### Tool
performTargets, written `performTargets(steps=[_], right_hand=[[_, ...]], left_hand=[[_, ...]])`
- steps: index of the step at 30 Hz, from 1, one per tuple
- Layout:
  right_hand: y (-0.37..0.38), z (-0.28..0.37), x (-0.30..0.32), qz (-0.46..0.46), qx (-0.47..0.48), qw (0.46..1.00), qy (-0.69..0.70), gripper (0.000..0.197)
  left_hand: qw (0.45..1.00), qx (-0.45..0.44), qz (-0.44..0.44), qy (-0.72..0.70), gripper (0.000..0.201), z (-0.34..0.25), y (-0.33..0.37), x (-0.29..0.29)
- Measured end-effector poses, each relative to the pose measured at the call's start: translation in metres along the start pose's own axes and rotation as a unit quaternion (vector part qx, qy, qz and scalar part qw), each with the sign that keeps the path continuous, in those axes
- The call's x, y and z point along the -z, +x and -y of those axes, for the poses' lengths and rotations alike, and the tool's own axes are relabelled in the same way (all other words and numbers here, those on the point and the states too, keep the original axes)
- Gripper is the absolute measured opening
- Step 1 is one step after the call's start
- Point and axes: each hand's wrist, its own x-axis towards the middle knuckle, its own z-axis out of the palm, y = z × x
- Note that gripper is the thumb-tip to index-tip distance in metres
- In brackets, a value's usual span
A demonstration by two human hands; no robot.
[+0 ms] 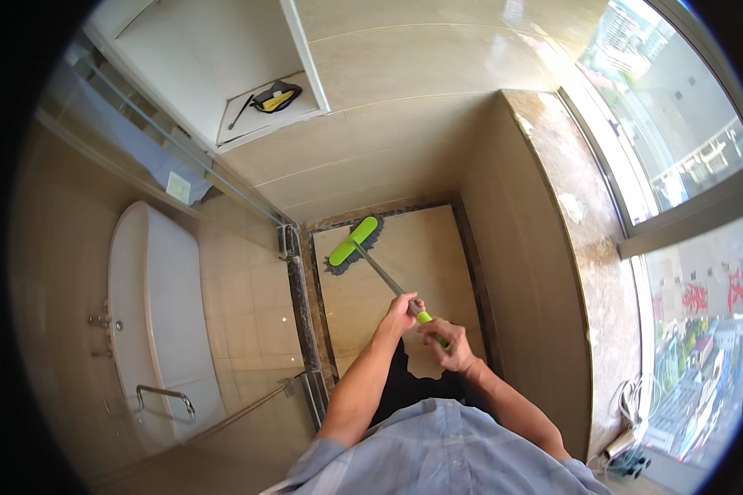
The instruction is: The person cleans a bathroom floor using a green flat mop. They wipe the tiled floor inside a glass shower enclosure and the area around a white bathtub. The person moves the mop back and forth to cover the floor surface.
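A mop with a lime-green head (pixel 353 241) and a grey shaggy fringe lies against the beige tiled floor, near the far left corner. Its grey pole slopes back toward me. My left hand (pixel 404 312) is wrapped round the pole just above a green collar. Closer to my body, my right hand (pixel 449 344) grips the green end of the handle. Both hands are closed, and parts of the grip are hidden under the fingers.
Dark stone edging (pixel 304 313) borders the floor. At left, beyond a glass panel, stands a white bathtub (pixel 173 305). A stone sill (pixel 574 206) runs under windows at right, with a coiled cable (pixel 631 404) on it. A white niche (pixel 314 97) holds a dark-and-yellow item (pixel 276 96).
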Motion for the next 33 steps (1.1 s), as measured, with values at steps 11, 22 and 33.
performTargets(steps=[11,22,33], right_hand=[[-0.058,0.008,-0.021,-0.221,-0.063,0.972,-0.044,0.015],[-0.167,0.006,-0.055,-0.391,-0.135,0.910,-0.029,0.015],[-0.369,0.095,-0.097,-0.423,-0.198,0.884,-0.017,0.014]], left_hand=[[0.975,0.102,-0.004,0.198,0.015,0.042,0.021,-0.039],[0.885,0.090,-0.091,0.447,0.024,0.173,-0.005,-0.028],[0.740,0.209,-0.041,0.638,0.021,0.311,-0.131,0.050]])
